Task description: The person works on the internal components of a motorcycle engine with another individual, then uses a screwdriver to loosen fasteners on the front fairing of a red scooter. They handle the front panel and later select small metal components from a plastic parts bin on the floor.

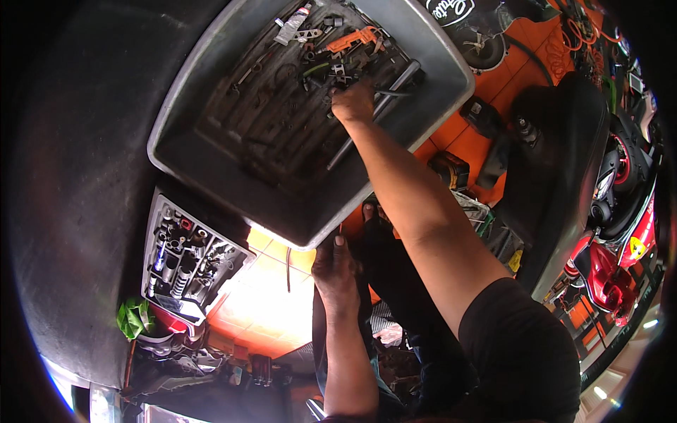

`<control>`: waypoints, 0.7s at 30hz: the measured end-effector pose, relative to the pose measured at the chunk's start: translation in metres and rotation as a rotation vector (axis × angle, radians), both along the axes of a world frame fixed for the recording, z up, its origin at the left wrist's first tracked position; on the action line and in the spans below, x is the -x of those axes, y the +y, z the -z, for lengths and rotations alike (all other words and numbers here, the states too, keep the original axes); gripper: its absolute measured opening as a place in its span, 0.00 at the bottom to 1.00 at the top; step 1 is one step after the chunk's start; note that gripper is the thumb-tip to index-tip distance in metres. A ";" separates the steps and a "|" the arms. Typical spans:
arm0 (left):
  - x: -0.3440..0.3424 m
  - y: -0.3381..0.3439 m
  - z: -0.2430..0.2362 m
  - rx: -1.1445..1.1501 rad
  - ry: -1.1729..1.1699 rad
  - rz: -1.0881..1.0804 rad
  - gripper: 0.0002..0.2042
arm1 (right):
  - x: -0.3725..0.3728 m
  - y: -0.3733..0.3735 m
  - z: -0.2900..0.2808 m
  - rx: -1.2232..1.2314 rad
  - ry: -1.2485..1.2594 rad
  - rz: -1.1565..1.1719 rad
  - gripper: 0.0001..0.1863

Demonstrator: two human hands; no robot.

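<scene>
My right hand [352, 103] reaches into a large grey plastic tray [451, 106], its fingers curled down among loose tools. What they close on is hidden; a dark rod [392, 92] sticks out beside them. Just beyond lie an orange tool [351, 40], a white tube [292, 25] and several small metal parts. Under my right wrist runs a long silver bar [381, 111], slanting across the tray. My left hand [335, 271] is low by the tray's near corner, thumb up and fingers curled; whether it holds anything cannot be seen.
Left of my left hand, an open case [204, 264] holds sockets and other metal pieces. A green leafy-looking thing [135, 319] sits below it. To the right are a dark padded seat [564, 151], a red motorcycle [612, 282] and a coiled orange hose [560, 53]. Orange tiles [282, 268] cover the floor.
</scene>
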State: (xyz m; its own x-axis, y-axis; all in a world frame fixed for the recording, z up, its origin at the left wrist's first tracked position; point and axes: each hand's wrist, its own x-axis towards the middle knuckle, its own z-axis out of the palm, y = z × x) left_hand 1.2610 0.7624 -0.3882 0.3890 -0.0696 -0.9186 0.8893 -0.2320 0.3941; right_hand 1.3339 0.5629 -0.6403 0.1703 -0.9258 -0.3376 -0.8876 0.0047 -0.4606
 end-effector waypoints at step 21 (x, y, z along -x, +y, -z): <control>-0.011 0.042 0.016 -0.222 -0.449 -0.073 0.13 | 0.132 0.157 -0.273 -0.918 -0.461 -0.573 0.42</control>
